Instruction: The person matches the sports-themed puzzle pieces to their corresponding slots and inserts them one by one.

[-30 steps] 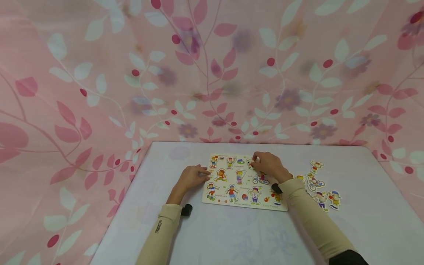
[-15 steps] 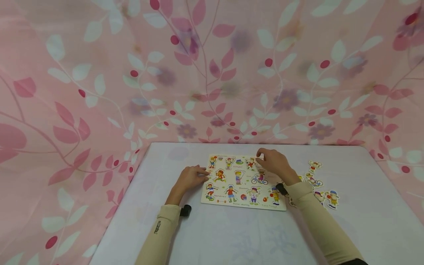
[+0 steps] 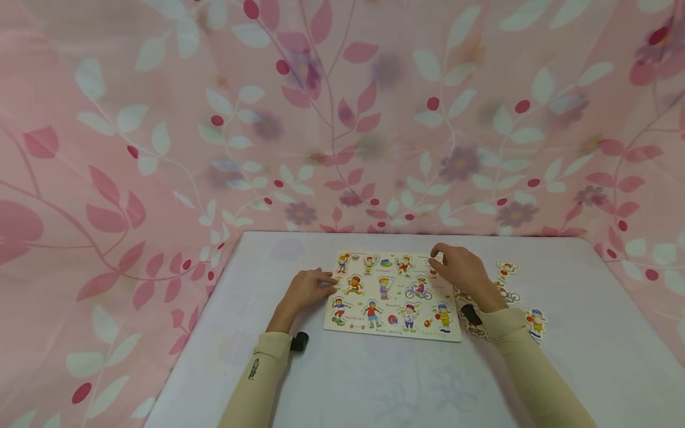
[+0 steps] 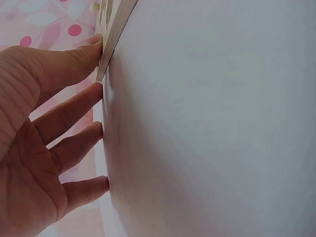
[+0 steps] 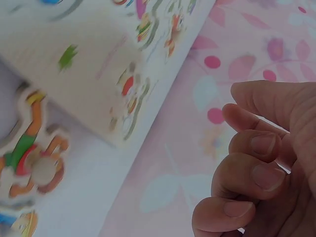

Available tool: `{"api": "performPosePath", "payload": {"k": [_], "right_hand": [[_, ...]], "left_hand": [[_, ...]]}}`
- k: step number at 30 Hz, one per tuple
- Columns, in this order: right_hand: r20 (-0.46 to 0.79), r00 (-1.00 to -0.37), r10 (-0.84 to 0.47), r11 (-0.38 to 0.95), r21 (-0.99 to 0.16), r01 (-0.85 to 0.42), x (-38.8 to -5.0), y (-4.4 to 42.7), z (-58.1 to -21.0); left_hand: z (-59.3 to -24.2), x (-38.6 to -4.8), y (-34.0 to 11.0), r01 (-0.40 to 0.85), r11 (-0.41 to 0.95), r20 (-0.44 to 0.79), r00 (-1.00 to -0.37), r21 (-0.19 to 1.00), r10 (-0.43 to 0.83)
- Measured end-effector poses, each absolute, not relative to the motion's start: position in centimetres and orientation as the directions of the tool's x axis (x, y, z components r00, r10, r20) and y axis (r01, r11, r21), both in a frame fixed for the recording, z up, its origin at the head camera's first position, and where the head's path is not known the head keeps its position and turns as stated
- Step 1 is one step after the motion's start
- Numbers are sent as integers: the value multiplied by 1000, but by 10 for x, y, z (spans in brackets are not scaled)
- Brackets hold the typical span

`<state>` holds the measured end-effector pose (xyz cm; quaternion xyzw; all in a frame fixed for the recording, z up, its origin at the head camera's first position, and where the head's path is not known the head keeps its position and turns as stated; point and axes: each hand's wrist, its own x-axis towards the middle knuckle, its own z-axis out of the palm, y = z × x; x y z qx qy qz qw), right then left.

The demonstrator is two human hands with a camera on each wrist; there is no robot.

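Observation:
A pale puzzle board (image 3: pixel 370 279) printed with children playing sports lies flat on the table. My left hand (image 3: pixel 305 291) rests at its left edge. In the left wrist view the thumb (image 4: pixel 81 61) touches the board's edge, and the other fingers reach to the tabletop. My right hand (image 3: pixel 462 270) is over the upper right corner. In the right wrist view its loosely curled fingers (image 5: pixel 252 168) hold nothing and appear apart from the board. Just right of the board lie several loose figure pieces, including one in green and red (image 5: pixel 32 148); the right wrist partly hides them.
A white cloth covers the table (image 3: pixel 396 380). Behind it hangs a pink floral curtain (image 3: pixel 299 131). Loose pieces such as a small figure (image 3: pixel 506 270) and a blue-capped one (image 3: pixel 535 322) lie farther right.
My right hand has left the football figure near the board's top and shifted right to the upper right corner. The left hand stays at the left edge.

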<state>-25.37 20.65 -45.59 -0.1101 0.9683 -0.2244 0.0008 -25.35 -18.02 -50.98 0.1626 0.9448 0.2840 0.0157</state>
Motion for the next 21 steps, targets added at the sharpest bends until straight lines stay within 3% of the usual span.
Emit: {"api": "performPosePath", "payload": {"k": [14,21], "right_hand": [[54,-992,-110,888,-443,-123,-236,274,-457],[-4,-997,-77,897,-437,-67,-239,304,-462]], "left_hand": [[-513,-255,-179,306,786,70,-945,537,320],[-513,-255,-179,298,786,68,-947,541,313]]}}
